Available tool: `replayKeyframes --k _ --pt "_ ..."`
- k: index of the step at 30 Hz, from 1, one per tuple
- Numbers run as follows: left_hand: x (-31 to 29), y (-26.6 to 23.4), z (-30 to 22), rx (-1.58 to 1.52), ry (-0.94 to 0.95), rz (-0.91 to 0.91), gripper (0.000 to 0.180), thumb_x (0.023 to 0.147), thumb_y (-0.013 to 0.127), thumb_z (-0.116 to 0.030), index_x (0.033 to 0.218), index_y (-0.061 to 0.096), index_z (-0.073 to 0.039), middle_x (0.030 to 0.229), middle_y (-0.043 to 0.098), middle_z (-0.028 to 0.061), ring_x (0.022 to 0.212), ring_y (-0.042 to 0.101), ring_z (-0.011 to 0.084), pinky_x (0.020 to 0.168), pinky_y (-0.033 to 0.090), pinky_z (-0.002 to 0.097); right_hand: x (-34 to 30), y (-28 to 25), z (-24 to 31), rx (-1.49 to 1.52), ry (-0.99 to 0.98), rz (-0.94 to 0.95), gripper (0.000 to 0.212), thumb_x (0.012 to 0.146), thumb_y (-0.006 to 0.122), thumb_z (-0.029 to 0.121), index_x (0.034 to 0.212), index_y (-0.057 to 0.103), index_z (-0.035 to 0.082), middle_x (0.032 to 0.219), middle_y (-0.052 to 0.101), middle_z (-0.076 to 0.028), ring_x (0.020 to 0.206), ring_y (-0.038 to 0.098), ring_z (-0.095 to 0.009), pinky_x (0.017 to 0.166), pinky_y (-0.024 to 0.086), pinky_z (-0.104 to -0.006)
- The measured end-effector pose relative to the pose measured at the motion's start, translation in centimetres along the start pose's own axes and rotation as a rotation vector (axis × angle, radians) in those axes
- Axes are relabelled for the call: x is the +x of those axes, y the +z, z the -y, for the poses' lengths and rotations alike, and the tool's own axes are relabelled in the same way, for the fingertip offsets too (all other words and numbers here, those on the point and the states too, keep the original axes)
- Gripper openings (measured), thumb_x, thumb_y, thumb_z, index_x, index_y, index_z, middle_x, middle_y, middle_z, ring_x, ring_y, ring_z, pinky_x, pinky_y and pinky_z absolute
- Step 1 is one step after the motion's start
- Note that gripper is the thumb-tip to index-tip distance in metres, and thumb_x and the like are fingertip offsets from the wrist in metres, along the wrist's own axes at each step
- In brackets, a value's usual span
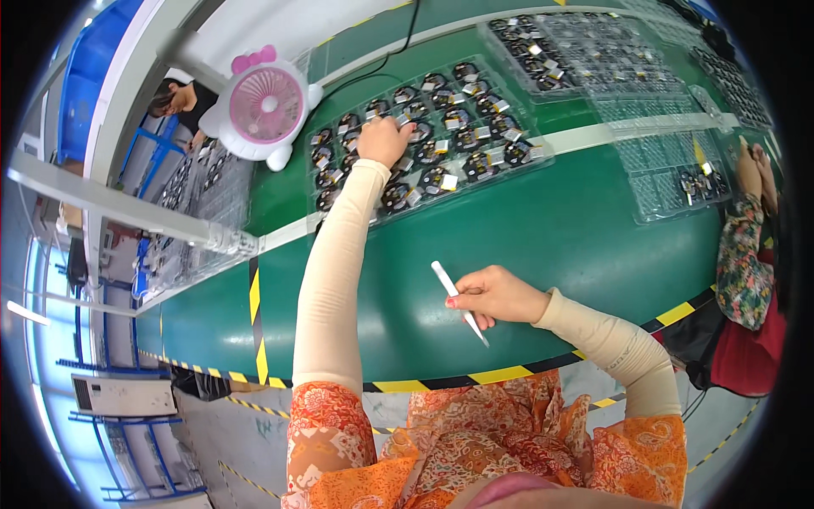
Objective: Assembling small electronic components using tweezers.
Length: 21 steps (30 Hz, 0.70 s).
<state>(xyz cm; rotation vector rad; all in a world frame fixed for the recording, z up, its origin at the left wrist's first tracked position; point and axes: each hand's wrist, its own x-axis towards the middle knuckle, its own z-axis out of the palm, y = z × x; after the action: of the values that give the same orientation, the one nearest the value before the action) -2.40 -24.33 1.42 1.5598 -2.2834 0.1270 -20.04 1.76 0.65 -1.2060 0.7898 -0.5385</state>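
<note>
My left hand [384,141] reaches over a clear plastic tray [543,154] filled with round black parts [436,180] that carry small white and yellow tabs. Its fingers curl down among the parts at the tray's middle left; the fingertips are hidden, so what they pinch does not show. Nearer to me, above the green table, my right hand [496,295] is closed round slim white tweezers [445,278]. Their rounded end points up and left, and the narrow tip slants down towards the table's front edge. The right hand is apart from the tray.
A white and pink fan [268,106] stands left of the tray, beside a metal frame post. More trays [585,53] of parts sit at the back right. A co-worker's hands [752,176] are by another tray [657,182] at the right. Striped tape [500,374] marks the table's front edge.
</note>
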Motion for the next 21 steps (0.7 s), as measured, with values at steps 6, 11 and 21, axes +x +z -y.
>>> replayKeyframes --k 6,11,21 --pt "1.6 0.5 -2.5 0.232 -0.142 0.099 0.054 0.074 0.059 -0.054 0.086 0.065 -0.002 0.085 0.064 0.0207 0.082 0.062 0.0351 0.073 0.049 0.0422 -0.2 -0.3 0.1 -0.002 0.005 0.026 0.022 0.087 0.057 0.021 0.078 0.060 0.001 0.061 0.058 -0.001 0.044 0.052 -0.005 0.039 0.039 -0.0197" --pt "2.5 1.4 -3.0 0.214 -0.146 0.311 0.048 0.074 0.061 -0.049 0.084 0.067 -0.003 0.086 0.064 0.0198 0.082 0.063 0.0338 0.070 0.050 0.0415 -0.4 -0.9 -0.2 0.074 -0.027 0.065 0.023 0.088 0.056 0.022 0.079 0.060 0.002 0.059 0.055 0.000 0.044 0.051 -0.005 0.039 0.039 -0.0198" --pt "-1.3 -1.8 -0.8 -0.722 -0.219 -0.039 0.024 0.086 0.055 -0.010 0.107 0.049 0.001 0.090 0.059 0.0098 0.075 0.061 0.0153 0.049 0.051 0.0249 -0.5 -1.7 1.0 0.500 -0.347 -0.210 0.012 0.086 0.049 0.011 0.095 0.052 0.003 0.070 0.051 0.000 0.049 0.042 -0.005 0.042 0.032 -0.0192"
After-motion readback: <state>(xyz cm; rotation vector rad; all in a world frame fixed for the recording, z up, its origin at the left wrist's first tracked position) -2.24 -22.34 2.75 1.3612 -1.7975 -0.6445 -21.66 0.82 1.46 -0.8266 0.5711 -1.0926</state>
